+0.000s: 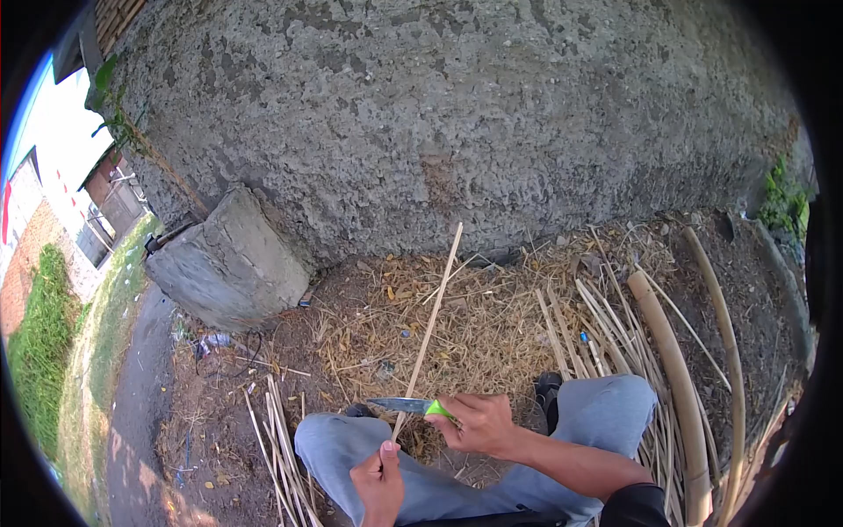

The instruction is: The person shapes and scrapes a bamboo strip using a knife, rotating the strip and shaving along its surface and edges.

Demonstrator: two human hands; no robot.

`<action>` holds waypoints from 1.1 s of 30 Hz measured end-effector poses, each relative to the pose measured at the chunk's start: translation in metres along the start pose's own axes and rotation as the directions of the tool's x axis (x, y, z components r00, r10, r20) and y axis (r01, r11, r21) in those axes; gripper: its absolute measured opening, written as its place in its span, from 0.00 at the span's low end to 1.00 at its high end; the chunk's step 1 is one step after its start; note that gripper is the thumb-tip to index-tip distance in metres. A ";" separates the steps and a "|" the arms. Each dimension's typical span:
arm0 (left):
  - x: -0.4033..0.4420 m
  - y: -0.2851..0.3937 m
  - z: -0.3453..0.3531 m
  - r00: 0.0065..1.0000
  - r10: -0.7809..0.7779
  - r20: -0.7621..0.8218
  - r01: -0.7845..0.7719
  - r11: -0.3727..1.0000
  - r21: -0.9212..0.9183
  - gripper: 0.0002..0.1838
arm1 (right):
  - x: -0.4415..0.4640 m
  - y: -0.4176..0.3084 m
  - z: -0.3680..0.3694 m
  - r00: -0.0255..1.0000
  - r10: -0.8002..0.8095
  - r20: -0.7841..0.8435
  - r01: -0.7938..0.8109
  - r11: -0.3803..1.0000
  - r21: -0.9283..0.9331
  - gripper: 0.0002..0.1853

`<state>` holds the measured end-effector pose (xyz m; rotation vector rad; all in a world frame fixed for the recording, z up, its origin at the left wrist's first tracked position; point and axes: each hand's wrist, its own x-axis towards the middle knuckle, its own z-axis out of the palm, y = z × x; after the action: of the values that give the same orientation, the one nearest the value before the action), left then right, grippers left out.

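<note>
Bamboo strip (pixel 433 316) above shaving-strewn ground (pixel 373 329); rough grey wall (pixel 536 132) ahead.

- Bamboo strip (pixel 436 303): pale, narrow, straight, its far end leaning right.
- Knife (pixel 399 405): green handle, grey blade pointing left across the strip's lower part.

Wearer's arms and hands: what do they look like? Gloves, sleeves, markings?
Left hand and right hand: no gloves, no rings or markings that I can make out. Right forearm bare, no watch or band visible; a black sleeve shows above it. Left sleeve, if any, out of frame.
</note>
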<state>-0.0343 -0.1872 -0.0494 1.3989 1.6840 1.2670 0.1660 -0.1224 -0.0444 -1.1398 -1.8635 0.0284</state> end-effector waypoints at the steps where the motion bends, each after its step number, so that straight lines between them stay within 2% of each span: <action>1: 0.001 -0.001 -0.001 0.999 0.053 -0.002 -0.053 0.996 0.065 0.20 | 0.000 0.002 0.001 1.000 0.022 0.004 -0.022 1.000 -0.002 0.17; 2: -0.001 -0.002 -0.003 0.995 0.102 0.001 -0.101 0.986 0.132 0.20 | 0.000 0.003 0.001 0.999 0.047 0.010 -0.047 0.999 -0.003 0.17; 8: 0.000 0.005 -0.001 0.991 0.128 -0.032 -0.122 0.983 0.137 0.19 | 0.002 0.005 0.003 0.999 0.041 0.009 -0.041 0.999 -0.001 0.16; 12: 0.001 0.011 0.001 0.996 0.092 -0.008 -0.091 0.990 0.112 0.20 | 0.005 0.007 0.005 0.998 0.056 0.016 -0.056 0.998 0.008 0.16; 15: -0.001 0.009 0.004 0.996 0.085 -0.031 -0.083 0.994 0.068 0.20 | 0.006 0.010 0.008 0.999 0.039 -0.036 -0.037 0.999 0.038 0.14; 18: -0.005 0.007 0.001 0.994 0.102 -0.029 -0.097 0.985 0.141 0.20 | 0.016 0.019 0.000 0.992 0.119 -0.039 -0.118 0.993 0.017 0.13; 20: -0.013 0.007 -0.006 0.989 0.142 0.039 -0.148 0.940 0.307 0.20 | 0.027 0.037 -0.010 0.964 0.267 0.007 -0.267 0.964 -0.012 0.12; 21: -0.016 0.015 -0.009 0.989 0.143 0.044 -0.150 0.940 0.307 0.20 | 0.025 0.037 -0.008 0.963 0.270 0.005 -0.270 0.963 -0.014 0.12; 23: -0.021 0.032 -0.013 1.000 0.011 0.028 -0.019 0.949 0.315 0.13 | 0.022 0.034 -0.005 0.974 0.198 -0.110 -0.203 0.978 -0.043 0.12; 27: -0.025 0.030 -0.017 1.000 0.011 -0.018 -0.007 0.977 0.214 0.15 | 0.026 0.031 -0.004 0.972 0.196 -0.134 -0.201 0.979 -0.025 0.12; 29: -0.032 0.021 -0.023 0.999 0.031 -0.025 -0.023 0.964 0.263 0.17 | 0.033 0.045 -0.011 0.910 0.411 -0.059 -0.413 0.911 -0.021 0.13; 33: -0.052 0.027 -0.042 0.997 0.073 0.005 -0.069 0.929 0.364 0.19 | 0.044 0.082 -0.030 0.840 0.525 -0.135 -0.534 0.845 -0.033 0.14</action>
<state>-0.0470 -0.2498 -0.0155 1.6817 1.9638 1.0315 0.2372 -0.0565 -0.0328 -1.6428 -1.3994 0.2061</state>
